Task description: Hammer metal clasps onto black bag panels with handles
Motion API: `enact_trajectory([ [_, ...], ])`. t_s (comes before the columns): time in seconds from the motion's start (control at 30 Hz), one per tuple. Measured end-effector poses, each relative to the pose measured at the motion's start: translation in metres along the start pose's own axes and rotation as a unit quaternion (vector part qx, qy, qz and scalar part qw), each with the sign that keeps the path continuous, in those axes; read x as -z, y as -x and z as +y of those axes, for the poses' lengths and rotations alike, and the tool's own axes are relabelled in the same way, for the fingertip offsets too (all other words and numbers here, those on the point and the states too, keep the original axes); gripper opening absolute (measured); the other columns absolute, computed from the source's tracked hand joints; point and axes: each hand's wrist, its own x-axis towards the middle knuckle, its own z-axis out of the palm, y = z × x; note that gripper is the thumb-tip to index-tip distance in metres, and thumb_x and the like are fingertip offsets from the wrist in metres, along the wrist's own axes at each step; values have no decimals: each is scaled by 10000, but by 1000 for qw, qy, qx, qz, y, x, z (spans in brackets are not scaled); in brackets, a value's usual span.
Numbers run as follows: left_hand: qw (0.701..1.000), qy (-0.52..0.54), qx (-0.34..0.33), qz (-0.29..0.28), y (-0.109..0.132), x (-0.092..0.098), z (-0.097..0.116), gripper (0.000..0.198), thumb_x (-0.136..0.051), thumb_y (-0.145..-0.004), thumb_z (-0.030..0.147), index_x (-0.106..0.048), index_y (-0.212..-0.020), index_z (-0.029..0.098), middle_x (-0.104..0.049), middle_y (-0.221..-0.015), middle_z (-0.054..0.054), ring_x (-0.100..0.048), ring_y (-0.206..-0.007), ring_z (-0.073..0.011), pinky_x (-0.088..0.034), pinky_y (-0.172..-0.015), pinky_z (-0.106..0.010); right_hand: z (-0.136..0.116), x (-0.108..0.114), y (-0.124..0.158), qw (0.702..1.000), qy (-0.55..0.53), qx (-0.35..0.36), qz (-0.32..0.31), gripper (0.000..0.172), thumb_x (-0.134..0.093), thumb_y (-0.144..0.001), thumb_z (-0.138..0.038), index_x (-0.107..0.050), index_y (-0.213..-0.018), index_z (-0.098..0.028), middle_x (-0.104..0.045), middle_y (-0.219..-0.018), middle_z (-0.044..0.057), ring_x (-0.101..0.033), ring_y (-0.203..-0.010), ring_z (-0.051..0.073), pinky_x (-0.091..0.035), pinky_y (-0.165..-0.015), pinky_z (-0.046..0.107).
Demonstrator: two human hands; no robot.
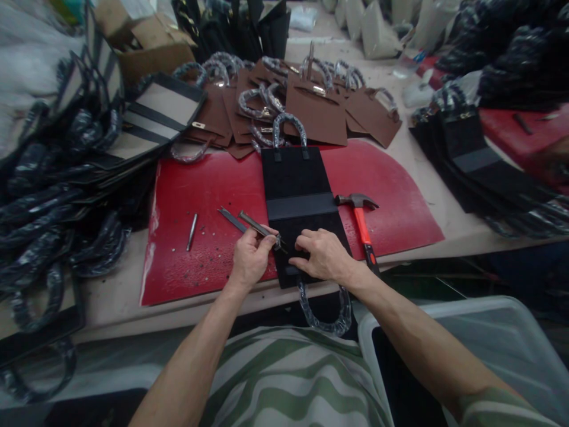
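A black bag panel (297,172) lies flat across the red mat, with plastic-wrapped handles at its far and near ends. My left hand (251,255) is closed around a long metal punch-like rod (255,224) and a flat metal strip (232,219); their near ends sit over the panel's left edge, and small metal bits show at the fingertips. On the panel's near part rests my right hand (322,254), fingers bent and thumb apart from them, with nothing visible between. Right of the panel lies a claw hammer (362,225) with an orange and black handle.
A loose metal punch (191,232) and scattered small bits lie on the red mat (178,184). Brown bag pieces (315,112) are heaped behind it. Black bag pieces are piled left (146,112) and right (471,148). A translucent bin (489,314) stands below the table's front edge.
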Motion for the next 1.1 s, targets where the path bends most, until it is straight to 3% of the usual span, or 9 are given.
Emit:
enact_trajectory([
  [0.33, 1000, -2, -3, -1, -1, 1, -1, 198, -620, -885, 321, -687, -974, 157, -717, -898, -52, -681, -807, -176, -534, -741, -271, 0, 8, -11, 999, 22, 18, -44, 290, -728, -834, -454, -668, -906, -179, -682, -891, 43, -620, -721, 187, -243, -582, 311],
  [0.53, 1000, 9, 0, -10, -1, 2, -3, 208, -619, -890, 332, -684, -979, 155, -714, -920, -60, -682, -828, -181, -536, -754, -278, 3, 0, -8, 1000, 17, 22, -12, 299, -732, -836, -456, -661, -931, -181, -678, -920, 42, -628, -764, 197, -305, -646, 311],
  [0.83, 1000, 16, -2, -10, -3, 3, -6, 220, -643, -888, 347, -693, -988, 158, -722, -930, -67, -691, -828, -185, -549, -771, -288, -2, 4, -6, 1000, 19, 8, -22, 315, -739, -834, -448, -657, -946, -165, -673, -932, 63, -620, -792, 209, -322, -676, 310],
  [1.1, 999, -1, -41, -12, 25, 13, 2, 184, -662, -885, 308, -695, -1005, 173, -729, -984, -62, -699, -893, -189, -567, -808, -283, 5, -5, -4, 999, -26, 23, 19, 271, -746, -839, -417, -658, -906, -169, -659, -908, 43, -591, -773, 182, -333, -710, 303],
])
